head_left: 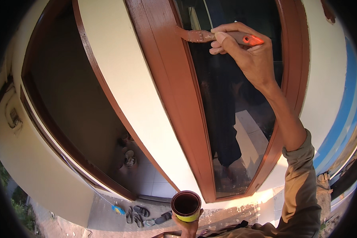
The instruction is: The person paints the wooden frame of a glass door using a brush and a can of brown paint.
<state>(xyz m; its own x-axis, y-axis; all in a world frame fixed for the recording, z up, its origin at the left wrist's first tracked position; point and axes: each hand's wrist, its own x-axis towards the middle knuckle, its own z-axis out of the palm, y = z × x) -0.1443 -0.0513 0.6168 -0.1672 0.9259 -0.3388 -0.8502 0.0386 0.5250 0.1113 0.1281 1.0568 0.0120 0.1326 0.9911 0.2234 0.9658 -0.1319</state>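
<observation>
My right hand is raised and closed round the handle of a paintbrush with an orange handle end. Its bristles, coated in brown paint, touch the inner edge of the brown window frame, beside the dark glass pane. Low in the view, my left hand holds up a paint can with a yellow-green outside and a brown-stained rim. The can's inside looks dark, so the paint level cannot be made out. Most of the left fingers are hidden beneath the can.
Left of the frame runs a cream wall strip, then a dark doorway with brown trim. Several sandals lie on the floor by the doorsill, near a blue brush head. A blue-striped wall stands at the right.
</observation>
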